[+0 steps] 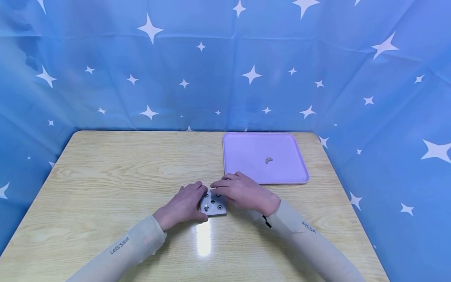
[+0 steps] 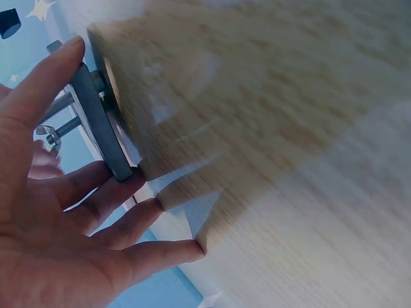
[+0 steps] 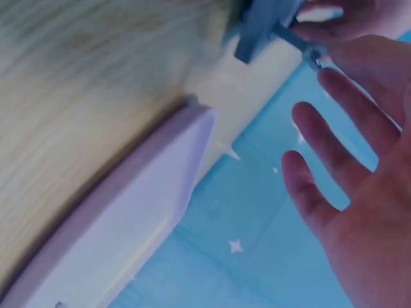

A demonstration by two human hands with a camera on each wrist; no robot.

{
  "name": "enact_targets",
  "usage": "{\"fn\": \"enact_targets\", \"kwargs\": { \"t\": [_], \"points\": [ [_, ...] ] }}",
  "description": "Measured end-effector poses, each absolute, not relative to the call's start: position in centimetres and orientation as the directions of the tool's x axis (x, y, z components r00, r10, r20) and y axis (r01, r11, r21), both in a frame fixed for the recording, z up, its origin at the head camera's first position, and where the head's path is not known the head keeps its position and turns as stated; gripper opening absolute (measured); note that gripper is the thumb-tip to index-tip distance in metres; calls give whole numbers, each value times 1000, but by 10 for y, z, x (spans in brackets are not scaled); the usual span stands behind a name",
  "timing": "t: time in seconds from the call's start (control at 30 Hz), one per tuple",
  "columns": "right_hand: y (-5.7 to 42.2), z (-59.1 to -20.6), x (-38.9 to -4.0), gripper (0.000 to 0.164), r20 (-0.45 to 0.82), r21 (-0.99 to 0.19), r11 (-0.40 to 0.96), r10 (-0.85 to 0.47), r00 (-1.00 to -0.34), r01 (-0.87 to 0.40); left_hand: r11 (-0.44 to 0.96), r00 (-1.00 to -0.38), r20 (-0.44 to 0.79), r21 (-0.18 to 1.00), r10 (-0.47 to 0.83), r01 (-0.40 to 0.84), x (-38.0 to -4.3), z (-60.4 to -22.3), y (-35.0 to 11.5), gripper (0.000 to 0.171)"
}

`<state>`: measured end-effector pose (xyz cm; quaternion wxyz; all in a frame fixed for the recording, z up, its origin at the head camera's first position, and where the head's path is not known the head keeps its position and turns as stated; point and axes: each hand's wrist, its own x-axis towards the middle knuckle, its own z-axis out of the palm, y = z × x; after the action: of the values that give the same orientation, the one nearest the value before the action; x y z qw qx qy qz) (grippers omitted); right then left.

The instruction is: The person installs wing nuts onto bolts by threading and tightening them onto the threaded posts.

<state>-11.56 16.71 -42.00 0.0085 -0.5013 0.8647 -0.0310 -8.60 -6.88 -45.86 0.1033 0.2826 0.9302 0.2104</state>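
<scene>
A small grey metal plate (image 1: pixel 215 212) with several holes stands on the wooden table between my two hands. My left hand (image 1: pixel 183 205) grips the plate by its edges, thumb at the near side and a fingertip at the far side. Threaded bolts (image 2: pixel 63 128) rise from the plate's upper face in the left wrist view, their heads underneath. My right hand (image 1: pixel 244 192) reaches over the plate's far right part. In the right wrist view its thumb and index finger pinch a wing nut (image 3: pixel 313 52) at the end of a bolt; the other fingers are spread.
A purple tray (image 1: pixel 299 181) lies at the back right of the table (image 1: pixel 123 164), close beside my right hand. A few small wing nuts (image 1: pixel 269 160) sit in it. A blue curtain (image 1: pixel 197 98) with white stars hangs behind the table and along its sides.
</scene>
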Motion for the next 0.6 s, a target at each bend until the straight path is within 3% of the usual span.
{"fn": "enact_targets", "kwargs": {
  "t": [0.1,0.43,0.6],
  "points": [
    [166,-423,-115,33,3,-13,472,-881,-472,-881,749,-819,-72,456,569,480,-85,-458,-69,72],
    [161,-433,-116,14,106,31,493,-867,-488,-870,751,-824,-71,461,562,473,-85,-459,-70,71],
    [156,-437,-115,8,118,-23,545,-831,-544,-838,749,-824,-61,458,564,479,-85,-460,-71,72]
  ]
}}
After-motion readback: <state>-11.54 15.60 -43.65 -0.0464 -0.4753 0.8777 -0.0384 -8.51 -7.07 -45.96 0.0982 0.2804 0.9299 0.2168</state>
